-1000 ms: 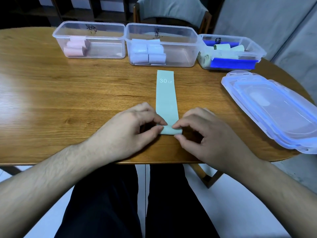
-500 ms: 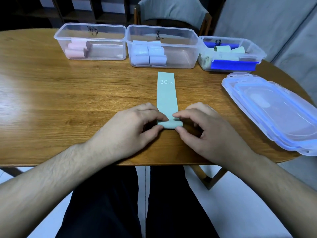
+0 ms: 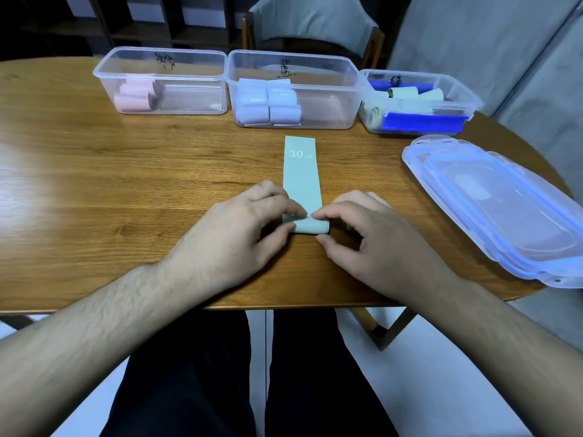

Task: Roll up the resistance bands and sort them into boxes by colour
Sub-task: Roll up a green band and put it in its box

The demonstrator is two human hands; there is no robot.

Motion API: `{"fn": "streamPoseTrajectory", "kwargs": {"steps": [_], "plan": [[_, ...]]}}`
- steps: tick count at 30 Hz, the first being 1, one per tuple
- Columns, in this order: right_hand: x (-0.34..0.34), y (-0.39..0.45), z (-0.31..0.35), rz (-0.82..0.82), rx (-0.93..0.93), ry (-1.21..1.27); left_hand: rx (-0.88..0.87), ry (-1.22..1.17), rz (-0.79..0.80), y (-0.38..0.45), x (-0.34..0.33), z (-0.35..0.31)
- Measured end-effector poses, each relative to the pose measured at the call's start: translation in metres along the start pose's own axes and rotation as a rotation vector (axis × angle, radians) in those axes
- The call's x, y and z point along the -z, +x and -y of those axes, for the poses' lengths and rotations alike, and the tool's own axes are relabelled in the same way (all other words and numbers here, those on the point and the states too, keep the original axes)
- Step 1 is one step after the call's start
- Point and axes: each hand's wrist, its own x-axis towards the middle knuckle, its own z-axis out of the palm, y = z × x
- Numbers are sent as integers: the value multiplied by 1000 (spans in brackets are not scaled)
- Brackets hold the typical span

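1. While both hands, left (image 3: 233,238) and right (image 3: 375,244), pinch the roll at the band's (image 3: 302,181) near end, keep its edges even.
2. The band lies on the desk (image 3: 126,184), before the boxes; roll tightly toward the green box (image 3: 419,102).

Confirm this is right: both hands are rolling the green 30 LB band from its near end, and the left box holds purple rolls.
Wrong on the rolls' colour. The head view shows the left box holds pink rolls. The rest stands: left hand and right hand roll the green band from its near end.

Band (image 3: 301,178) before three boxes (image 3: 291,89) (lids (image 3: 504,209) right)
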Motion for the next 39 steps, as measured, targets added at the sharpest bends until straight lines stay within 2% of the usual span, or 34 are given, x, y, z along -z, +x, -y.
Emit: {"fn": "streamPoseTrajectory", "kwargs": {"steps": [5, 14, 29, 39], "plan": [[1, 4, 1, 26, -22, -52, 18, 32, 42, 2, 1, 1], [3, 9, 8, 46, -58, -76, 26, 35, 11, 6, -4, 2], [11, -37, 15, 24, 30, -87, -72, -50, 49, -24, 5, -23], [11, -40, 15, 63, -19, 15, 74, -113, 67, -23, -1, -26]]}}
